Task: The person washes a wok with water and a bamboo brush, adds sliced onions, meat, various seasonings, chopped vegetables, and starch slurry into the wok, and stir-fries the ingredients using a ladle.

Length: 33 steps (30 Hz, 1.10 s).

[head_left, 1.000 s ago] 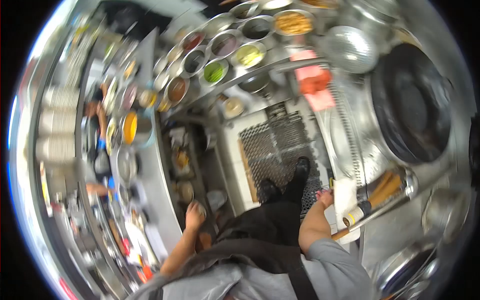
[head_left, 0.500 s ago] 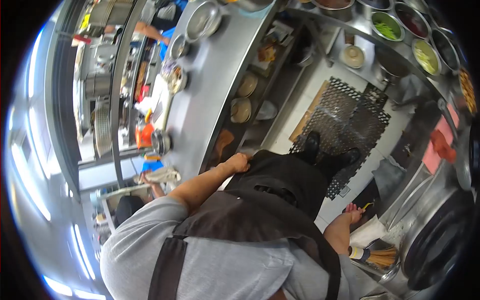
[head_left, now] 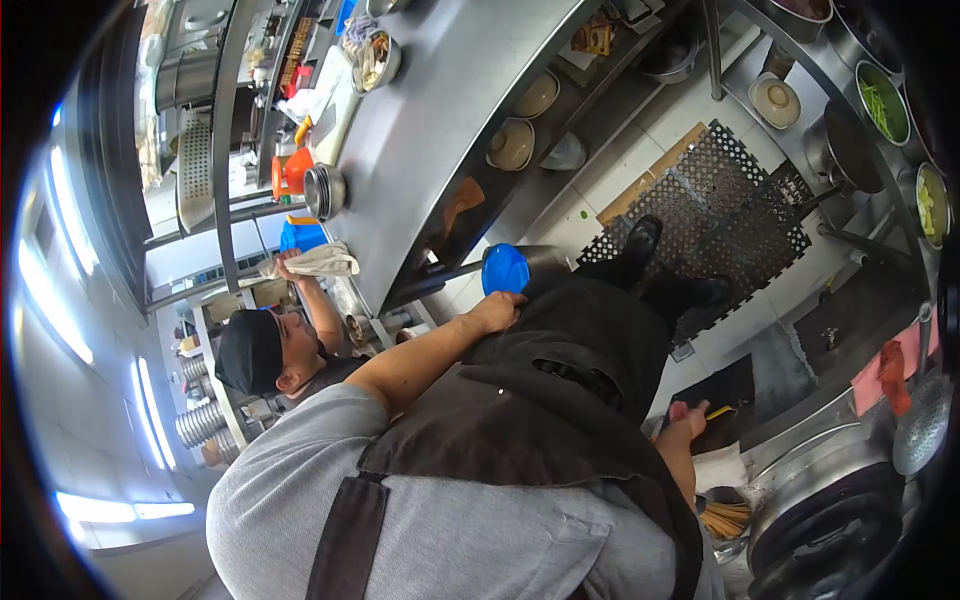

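My left hand hangs at the edge of my dark apron with its fingers curled in. Right beside it, in line with the knuckles, shows a round blue thing; whether the hand touches it I cannot tell. My right hand is low at the front of the cooking range, fingers bent, close to a small yellow lever-like piece. What lies inside those fingers is hidden. Just behind the right wrist is a bundle of thin wooden sticks, partly covered by my arm.
A steel counter runs along my left, with stacked metal bowls. Behind its end, a co-worker in a black cap holds a pale cloth. A black perforated mat lies underfoot. To my right are a large wok and a skimmer.
The view has swung, bringing the co-worker more fully into sight. The blue round thing now shows beside my left hand. My right hand stays near the yellow piece, its fingers turned slightly.
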Motion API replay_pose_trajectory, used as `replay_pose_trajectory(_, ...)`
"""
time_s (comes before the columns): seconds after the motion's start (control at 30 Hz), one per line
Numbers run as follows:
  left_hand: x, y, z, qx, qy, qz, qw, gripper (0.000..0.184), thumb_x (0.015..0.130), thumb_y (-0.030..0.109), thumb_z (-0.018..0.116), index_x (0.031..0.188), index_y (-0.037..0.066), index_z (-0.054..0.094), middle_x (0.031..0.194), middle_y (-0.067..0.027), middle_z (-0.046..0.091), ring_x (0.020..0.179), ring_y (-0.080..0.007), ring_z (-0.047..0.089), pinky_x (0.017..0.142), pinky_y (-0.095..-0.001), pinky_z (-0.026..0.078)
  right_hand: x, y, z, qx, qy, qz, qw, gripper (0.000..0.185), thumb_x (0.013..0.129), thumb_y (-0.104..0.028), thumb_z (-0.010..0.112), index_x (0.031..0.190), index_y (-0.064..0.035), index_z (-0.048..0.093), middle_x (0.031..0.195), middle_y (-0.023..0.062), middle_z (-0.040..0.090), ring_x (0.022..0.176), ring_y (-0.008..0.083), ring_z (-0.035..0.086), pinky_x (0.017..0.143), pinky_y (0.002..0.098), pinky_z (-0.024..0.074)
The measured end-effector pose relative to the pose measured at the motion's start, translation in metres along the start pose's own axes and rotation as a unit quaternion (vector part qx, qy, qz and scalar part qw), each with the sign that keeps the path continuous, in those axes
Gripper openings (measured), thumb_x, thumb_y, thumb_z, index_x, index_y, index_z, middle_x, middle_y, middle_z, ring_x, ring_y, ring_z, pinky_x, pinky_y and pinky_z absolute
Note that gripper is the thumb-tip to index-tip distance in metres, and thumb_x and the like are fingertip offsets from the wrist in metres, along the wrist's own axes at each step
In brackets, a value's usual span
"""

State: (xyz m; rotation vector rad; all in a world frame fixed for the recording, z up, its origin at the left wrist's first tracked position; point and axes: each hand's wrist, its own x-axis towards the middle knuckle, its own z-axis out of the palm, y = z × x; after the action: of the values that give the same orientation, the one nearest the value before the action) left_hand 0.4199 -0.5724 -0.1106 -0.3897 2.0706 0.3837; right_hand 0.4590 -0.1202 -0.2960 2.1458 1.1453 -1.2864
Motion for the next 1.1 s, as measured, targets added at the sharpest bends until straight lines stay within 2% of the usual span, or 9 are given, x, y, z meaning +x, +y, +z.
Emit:
replay_pose_trajectory(0.03,0.002,0.002,0.003,-0.014,0.004,-0.002,1.000,0.041,0.079,0.015,0.050,0.118,0.006,0.057,0.108,-0.0214,0.060,0.101,-0.0348,0.058,0.093,-0.0415,0.044,-0.004,-0.005,0.002,-0.138,-0.045,0.004,0.989,0.058,0.087,-0.048,0.054,0.091,0.0094,0.055,0.078,0.0152,0.062,0.056,0.0227,0.062,0.042,0.0326,0.0532)
replay_pose_trajectory(0.07,0.004,0.004,0.006,-0.022,0.006,0.001,1.000,0.041,0.079,0.015,0.050,0.118,0.006,0.057,0.108,-0.0214,0.060,0.101,-0.0348,0.058,0.093,-0.0415,0.044,-0.008,-0.012,0.004,-0.140,-0.043,-0.004,0.989,0.058,0.087,-0.048,0.054,0.091,0.0094,0.055,0.078,0.0152,0.062,0.056,0.0227,0.062,0.042,0.0326,0.0532)
replay_pose_trajectory(0.13,0.004,0.012,0.007,-0.042,0.019,-0.008,0.999,0.039,0.079,0.015,0.050,0.117,0.006,0.058,0.109,-0.0209,0.060,0.102,-0.0347,0.058,0.093,-0.0412,0.044,-0.031,-0.039,0.018,-0.326,-0.183,-0.202,0.905,0.044,0.089,-0.040,0.056,0.094,0.0036,0.057,0.076,0.0118,0.061,0.051,0.0183,0.059,0.038,0.0307,0.0494)
replay_pose_trajectory(0.23,0.001,0.026,0.005,-0.091,0.037,-0.014,0.995,0.038,0.079,0.016,0.051,0.115,0.006,0.059,0.109,-0.0201,0.061,0.102,-0.0347,0.058,0.092,-0.0408,0.044,-0.037,-0.087,0.042,-0.296,-0.209,-0.266,0.893,0.034,0.089,-0.034,0.055,0.095,-0.0012,0.058,0.073,0.0087,0.061,0.051,0.0157,0.058,0.040,0.0290,0.0498)
replay_pose_trajectory(0.47,0.004,0.035,0.017,-0.147,0.090,-0.002,0.985,0.039,0.077,0.020,0.050,0.113,0.006,0.060,0.108,-0.0207,0.061,0.102,-0.0347,0.058,0.093,-0.0394,0.043,-0.076,-0.182,0.072,-0.292,-0.203,-0.391,0.849,0.032,0.090,-0.032,0.055,0.096,-0.0012,0.058,0.072,0.0076,0.060,0.047,0.0145,0.057,0.038,0.0273,0.0478)
replay_pose_trajectory(0.6,0.015,0.035,0.024,-0.205,0.095,-0.062,0.972,0.038,0.078,0.027,0.049,0.110,0.011,0.062,0.110,-0.0195,0.061,0.104,-0.0343,0.057,0.093,-0.0383,0.043,-0.102,-0.202,0.069,-0.365,-0.196,-0.426,0.804,0.030,0.090,-0.030,0.055,0.095,-0.0004,0.058,0.072,0.0079,0.060,0.046,0.0141,0.057,0.037,0.0278,0.0472)
replay_pose_trajectory(0.77,0.039,0.030,0.025,-0.206,0.119,-0.072,0.968,0.038,0.077,0.024,0.049,0.109,0.010,0.063,0.110,-0.0183,0.061,0.105,-0.0339,0.057,0.094,-0.0375,0.043,-0.133,-0.225,0.059,-0.444,-0.175,-0.480,0.736,0.029,0.089,-0.028,0.055,0.095,0.0005,0.060,0.071,0.0081,0.061,0.047,0.0142,0.058,0.037,0.0279,0.0470)
replay_pose_trajectory(0.97,0.092,0.027,0.019,-0.014,0.053,-0.004,0.998,0.037,0.071,0.022,0.053,0.102,0.006,0.066,0.103,-0.0185,0.064,0.099,-0.0330,0.060,0.088,-0.0395,0.047,-0.150,-0.256,0.030,-0.392,-0.137,-0.519,0.747,0.028,0.088,-0.025,0.057,0.097,0.0015,0.062,0.071,0.0087,0.062,0.048,0.0153,0.058,0.040,0.0285,0.0475)
replay_pose_trajectory(1.1,0.163,0.042,-0.034,0.041,-0.016,-0.004,0.999,0.033,0.066,0.021,0.056,0.090,0.002,0.069,0.102,-0.0201,0.064,0.098,-0.0335,0.061,0.083,-0.0409,0.049,-0.140,-0.257,0.009,-0.368,-0.109,-0.525,0.759,0.029,0.088,-0.025,0.058,0.090,0.0031,0.062,0.066,0.0097,0.060,0.045,0.0163,0.057,0.038,0.0285,0.0465)
